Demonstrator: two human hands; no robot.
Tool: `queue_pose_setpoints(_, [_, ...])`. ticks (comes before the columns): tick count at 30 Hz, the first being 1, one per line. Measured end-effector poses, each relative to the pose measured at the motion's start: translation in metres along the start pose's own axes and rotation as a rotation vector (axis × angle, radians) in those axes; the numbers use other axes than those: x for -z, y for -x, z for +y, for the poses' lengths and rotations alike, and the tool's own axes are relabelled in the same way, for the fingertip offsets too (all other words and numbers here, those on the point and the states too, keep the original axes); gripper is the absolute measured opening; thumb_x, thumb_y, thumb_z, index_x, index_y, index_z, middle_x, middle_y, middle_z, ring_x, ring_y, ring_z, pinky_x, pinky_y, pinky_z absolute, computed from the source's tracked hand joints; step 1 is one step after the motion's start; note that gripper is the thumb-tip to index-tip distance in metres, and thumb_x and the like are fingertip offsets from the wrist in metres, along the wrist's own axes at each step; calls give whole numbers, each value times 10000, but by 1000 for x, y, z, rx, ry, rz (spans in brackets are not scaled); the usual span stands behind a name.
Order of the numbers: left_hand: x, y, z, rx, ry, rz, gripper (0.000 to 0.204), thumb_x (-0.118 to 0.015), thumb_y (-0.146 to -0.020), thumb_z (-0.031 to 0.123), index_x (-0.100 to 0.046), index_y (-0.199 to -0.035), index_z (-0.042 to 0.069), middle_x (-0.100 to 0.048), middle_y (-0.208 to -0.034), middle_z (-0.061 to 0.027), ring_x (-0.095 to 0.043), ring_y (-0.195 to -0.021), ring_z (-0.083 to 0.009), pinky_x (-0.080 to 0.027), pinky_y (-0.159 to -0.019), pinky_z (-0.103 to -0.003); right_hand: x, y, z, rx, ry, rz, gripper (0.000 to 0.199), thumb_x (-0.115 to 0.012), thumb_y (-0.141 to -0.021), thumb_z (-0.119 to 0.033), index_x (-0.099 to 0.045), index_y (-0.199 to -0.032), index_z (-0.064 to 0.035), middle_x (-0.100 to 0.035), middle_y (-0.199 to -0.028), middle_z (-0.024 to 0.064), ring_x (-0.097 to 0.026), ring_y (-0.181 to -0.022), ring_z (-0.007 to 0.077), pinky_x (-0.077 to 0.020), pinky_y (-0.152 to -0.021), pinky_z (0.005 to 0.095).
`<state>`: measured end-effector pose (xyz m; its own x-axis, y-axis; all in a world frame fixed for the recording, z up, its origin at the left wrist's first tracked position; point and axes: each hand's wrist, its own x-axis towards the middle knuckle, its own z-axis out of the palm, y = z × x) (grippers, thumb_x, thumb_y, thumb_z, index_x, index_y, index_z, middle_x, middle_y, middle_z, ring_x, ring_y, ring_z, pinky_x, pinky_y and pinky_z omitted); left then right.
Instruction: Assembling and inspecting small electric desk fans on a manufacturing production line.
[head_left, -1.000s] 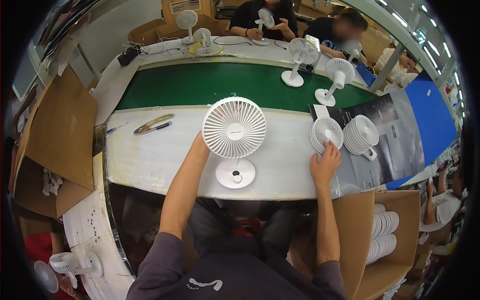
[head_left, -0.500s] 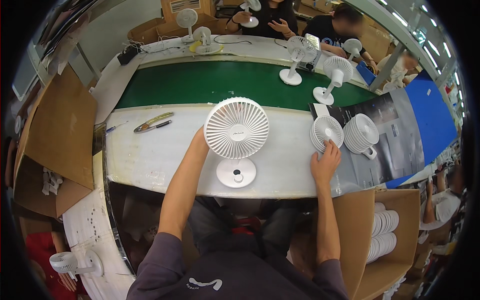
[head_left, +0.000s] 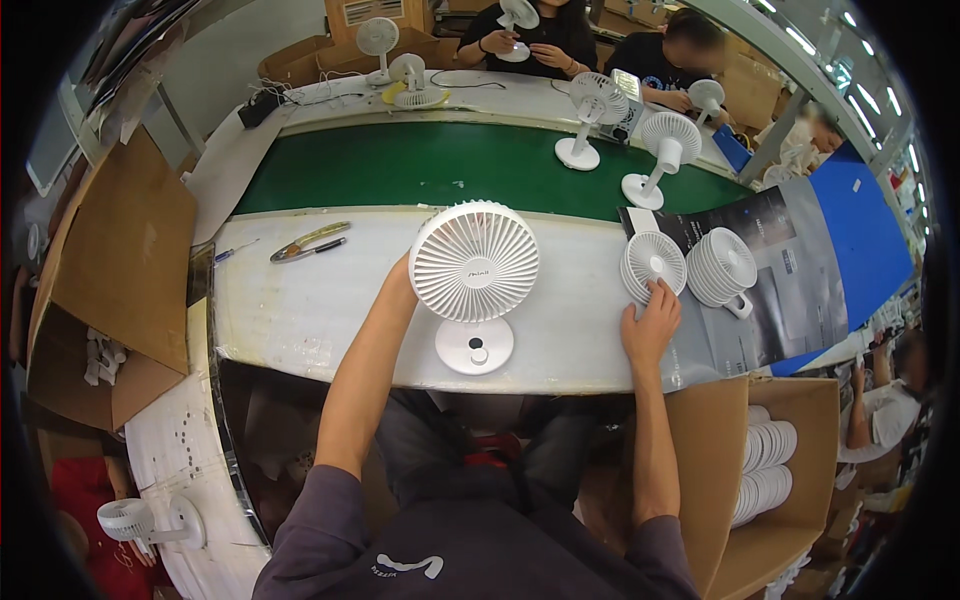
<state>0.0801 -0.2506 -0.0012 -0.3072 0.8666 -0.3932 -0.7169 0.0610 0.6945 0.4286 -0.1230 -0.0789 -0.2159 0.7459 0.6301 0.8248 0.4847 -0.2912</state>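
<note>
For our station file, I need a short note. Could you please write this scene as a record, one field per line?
Fan: white, front toward the person; round base below it, on the white tabletop
Left grip: mostly behind the fan; hold not visible
Right grip: fingers on the left grille stack
Beside that stack: another grille stack
Tools, at left: pliers-like tool, thin blue-ended tool
Green strip: two white fans standing on it
Carton, lower right: white round parts in stacks
</note>
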Motion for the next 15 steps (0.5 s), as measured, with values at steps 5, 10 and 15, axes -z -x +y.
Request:
queue_pose_setpoints(5, [-31, 28, 1, -237, -329, 57, 250, -675, -875, 278, -695, -992, 57, -703, -859, -80, -669, -714, -191, -586, -648, -347, 1, -1, 0, 0, 7, 3, 493, -645, -758, -56, -557, -1243, -35, -524, -1345, 150, -471, -1234, 326, -358, -1040, 437])
queue_pose_setpoints(10, [-39, 36, 1, -361, -409, -94, 186, -638, -900, 229, -665, -890, 45, -666, -789, -60, -622, -656, -166, -537, -614, -294, 0, 0, 1, 2, 14, -2, 501, -647, -756, -58, -556, -1248, -36, -524, -1344, 149, -472, -1232, 326, -362, -1034, 435])
queue_pose_setpoints(15, [-38, 30, -3, -781, -721, -347, 176, -590, -922, 163, -633, -812, 33, -634, -741, -42, -583, -631, -137, -495, -608, -247, -2, 1, 3, 6, 14, -2, 510, -649, -752, -60, -556, -1253, -39, -525, -1343, 149, -475, -1231, 327, -364, -1030, 435])
